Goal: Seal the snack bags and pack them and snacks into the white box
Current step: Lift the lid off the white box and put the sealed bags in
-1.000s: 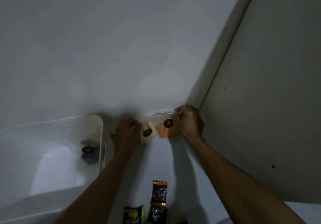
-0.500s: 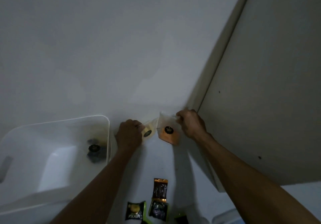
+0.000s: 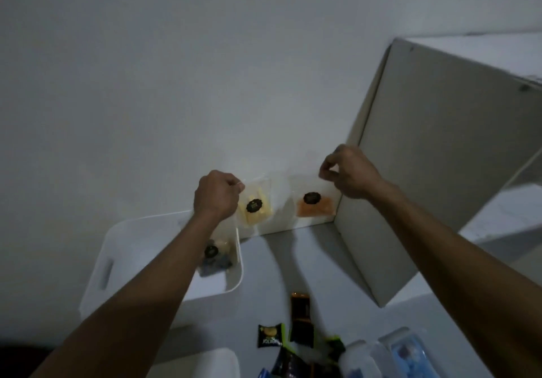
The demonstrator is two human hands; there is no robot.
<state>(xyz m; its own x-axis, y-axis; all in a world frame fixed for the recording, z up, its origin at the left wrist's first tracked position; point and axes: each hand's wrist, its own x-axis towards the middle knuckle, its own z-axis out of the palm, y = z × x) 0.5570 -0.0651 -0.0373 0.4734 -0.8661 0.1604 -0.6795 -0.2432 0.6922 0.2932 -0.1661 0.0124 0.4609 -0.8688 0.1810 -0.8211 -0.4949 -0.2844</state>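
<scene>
I hold a clear snack bag [image 3: 281, 190] up in front of the wall, stretched between both hands. Inside it are a pale yellow snack [image 3: 254, 207] and an orange snack [image 3: 315, 206], each with a black round label. My left hand [image 3: 217, 194] pinches the bag's top left corner. My right hand [image 3: 349, 171] pinches the top right corner. The white box [image 3: 234, 278] stands lower left under my left forearm, with one bagged snack [image 3: 215, 257] inside it.
A tall grey panel [image 3: 425, 172] rises at the right. Several small wrapped snacks [image 3: 300, 310] lie on the white table near me, beside a green-edged packet [image 3: 269, 336]. A clear plastic container [image 3: 404, 351] sits at the bottom right, a white lid [image 3: 205, 363] at the bottom.
Both hands have moved apart, pulling the bag's top edge wide and taut. The view has tilted down, showing more of the table, the box and the loose snacks.
</scene>
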